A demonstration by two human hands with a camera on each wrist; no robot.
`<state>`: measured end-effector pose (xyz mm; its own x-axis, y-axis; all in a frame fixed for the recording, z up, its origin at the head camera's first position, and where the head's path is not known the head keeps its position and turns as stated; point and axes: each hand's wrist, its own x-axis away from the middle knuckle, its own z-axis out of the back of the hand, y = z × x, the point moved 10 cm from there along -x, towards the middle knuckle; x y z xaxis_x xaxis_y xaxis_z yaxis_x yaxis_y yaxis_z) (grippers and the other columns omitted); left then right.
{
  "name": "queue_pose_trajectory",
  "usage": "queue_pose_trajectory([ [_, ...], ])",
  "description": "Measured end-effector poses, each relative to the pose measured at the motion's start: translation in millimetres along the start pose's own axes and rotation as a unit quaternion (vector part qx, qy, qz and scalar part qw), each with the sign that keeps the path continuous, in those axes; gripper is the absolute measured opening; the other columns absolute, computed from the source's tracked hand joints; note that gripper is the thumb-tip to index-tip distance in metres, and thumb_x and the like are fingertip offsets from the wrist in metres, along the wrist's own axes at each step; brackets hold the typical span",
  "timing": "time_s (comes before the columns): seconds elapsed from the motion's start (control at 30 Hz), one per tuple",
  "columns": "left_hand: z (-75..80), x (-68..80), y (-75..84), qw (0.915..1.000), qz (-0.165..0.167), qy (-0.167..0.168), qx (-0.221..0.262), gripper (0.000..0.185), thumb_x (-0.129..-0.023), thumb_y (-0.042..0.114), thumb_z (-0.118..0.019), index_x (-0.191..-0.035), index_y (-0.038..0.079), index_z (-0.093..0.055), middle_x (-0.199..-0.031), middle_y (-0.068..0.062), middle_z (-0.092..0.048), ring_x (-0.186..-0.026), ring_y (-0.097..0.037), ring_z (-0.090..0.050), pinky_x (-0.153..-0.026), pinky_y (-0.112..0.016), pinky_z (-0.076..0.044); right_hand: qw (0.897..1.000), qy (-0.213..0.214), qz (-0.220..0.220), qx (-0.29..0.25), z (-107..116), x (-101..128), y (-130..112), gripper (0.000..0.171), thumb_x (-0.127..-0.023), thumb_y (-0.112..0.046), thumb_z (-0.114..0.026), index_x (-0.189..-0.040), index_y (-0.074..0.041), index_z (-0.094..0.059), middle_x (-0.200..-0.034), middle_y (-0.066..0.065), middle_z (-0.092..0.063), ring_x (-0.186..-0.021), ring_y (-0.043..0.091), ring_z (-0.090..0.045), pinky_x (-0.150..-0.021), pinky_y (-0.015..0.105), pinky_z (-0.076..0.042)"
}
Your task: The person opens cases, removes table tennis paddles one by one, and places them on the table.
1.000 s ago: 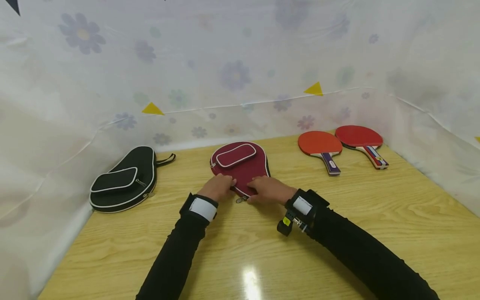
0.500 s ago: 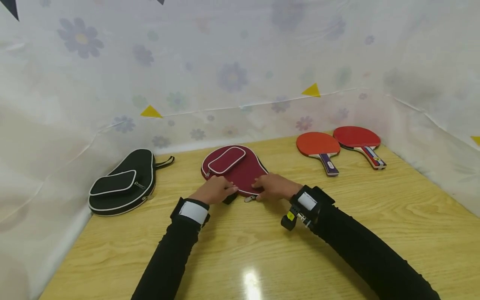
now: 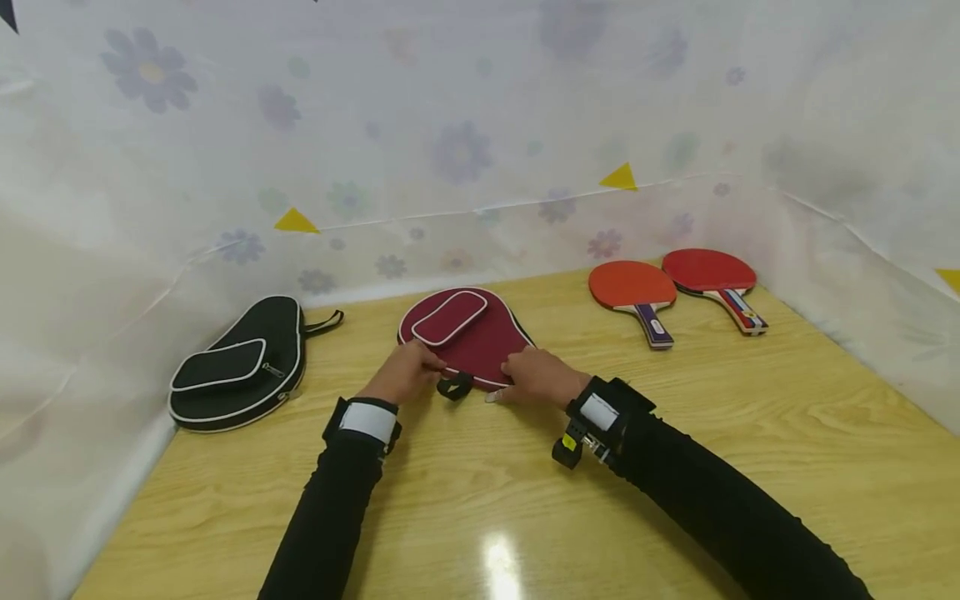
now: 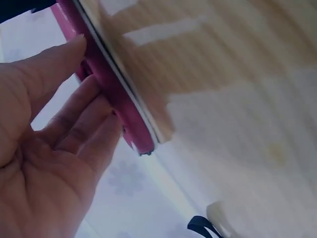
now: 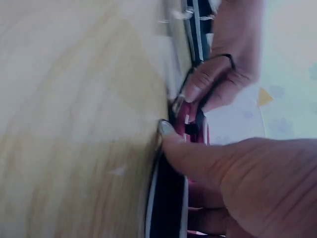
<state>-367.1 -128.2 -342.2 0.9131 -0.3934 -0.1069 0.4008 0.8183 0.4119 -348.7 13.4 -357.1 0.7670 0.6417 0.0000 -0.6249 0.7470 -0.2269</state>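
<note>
Left hand (image 3: 403, 372) farther left on maroon case (image 3: 487, 346)

Right grip (image 5: 250, 181) on dark-sided red case (image 5: 169, 201)

Maroon bat case (image 3: 480, 346), white piping, lying pocket side up on the wooden table (image 3: 480, 483) before you. Broad rounded end faces away and leftward; the narrower part comes toward you, on the right. Raised zip pocket (image 3: 450, 318) sits on the broad end. Your left hand (image 3: 405, 372) pinches the near-left edge, your right hand (image 3: 546, 377) the near-right. Black strap (image 3: 454, 386) loops out between them; metal zip pull (image 3: 492, 397) at your right thumb (how far the zip is undone, unclear).
</note>
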Motion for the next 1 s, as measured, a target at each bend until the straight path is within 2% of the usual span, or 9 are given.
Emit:
queue_pose_trajectory([
  [0.13,-1.0,-0.1,0.7,0.9994,0.021,-0.016,-0.023,0.018,-0.091,-0.004,-0.069,-0.107,-0.002,-0.078,-0.104,-0.014,-0.075,-0.097,-0.025,-0.067,-0.082,-0.036,-0.052,0.999,0.010,0.006,0.031,2,3,-4,0.032,-0.092,-0.033,-0.075,-0.079,-0.007,-0.062,-0.071,-0.001,-0.047,-0.067,0.016,-0.039,-0.063,0.028,-0.033],
  [0.27,-3.4,1.6,2.1,0.9983,0.022,-0.025,-0.047,0.018,-0.092,0.000,-0.071,-0.108,0.001,-0.079,-0.104,-0.011,-0.076,-0.100,-0.024,-0.068,-0.087,-0.038,-0.053,1.000,0.001,0.013,0.014,3,5,-2,0.026,-0.092,-0.027,-0.075,-0.083,-0.006,-0.063,-0.074,-0.001,-0.046,-0.068,0.015,-0.041,-0.064,0.028,-0.036],
  [0.43,-4.1,5.5,3.1,0.9974,0.025,-0.023,-0.063,0.019,-0.092,0.004,-0.072,-0.109,0.004,-0.079,-0.103,-0.009,-0.076,-0.101,-0.024,-0.068,-0.087,-0.038,-0.053,1.000,-0.010,0.020,0.019,3,3,0,0.024,-0.092,-0.024,-0.075,-0.084,-0.006,-0.063,-0.077,-0.001,-0.046,-0.069,0.015,-0.042,-0.066,0.029,-0.038],
  [0.6,-2.2,9.0,9.4,0.9968,0.010,-0.015,-0.077,0.019,-0.091,0.006,-0.073,-0.109,0.003,-0.079,-0.100,-0.009,-0.076,-0.098,-0.024,-0.068,-0.084,-0.037,-0.055,0.999,-0.016,0.019,0.029,4,2,2,0.022,-0.091,-0.023,-0.076,-0.091,-0.003,-0.067,-0.078,0.000,-0.047,-0.070,0.016,-0.043,-0.067,0.029,-0.038],
  [0.77,0.6,11.0,16.0,0.9958,-0.007,-0.006,-0.091,0.017,-0.091,0.006,-0.074,-0.106,0.003,-0.080,-0.097,-0.009,-0.076,-0.096,-0.025,-0.069,-0.083,-0.038,-0.056,0.999,-0.024,0.018,0.044,5,1,5,0.028,-0.092,-0.025,-0.076,-0.103,0.000,-0.070,-0.080,0.002,-0.051,-0.072,0.017,-0.045,-0.069,0.029,-0.040],
  [1.0,1.4,10.6,22.6,0.9942,-0.022,0.002,-0.106,0.011,-0.090,0.007,-0.075,-0.098,0.003,-0.081,-0.093,-0.009,-0.077,-0.093,-0.025,-0.071,-0.083,-0.040,-0.056,0.999,-0.015,0.025,0.046,8,1,7,0.024,-0.090,-0.018,-0.076,-0.106,0.000,-0.072,-0.085,0.004,-0.058,-0.074,0.016,-0.047,-0.070,0.030,-0.043],
])
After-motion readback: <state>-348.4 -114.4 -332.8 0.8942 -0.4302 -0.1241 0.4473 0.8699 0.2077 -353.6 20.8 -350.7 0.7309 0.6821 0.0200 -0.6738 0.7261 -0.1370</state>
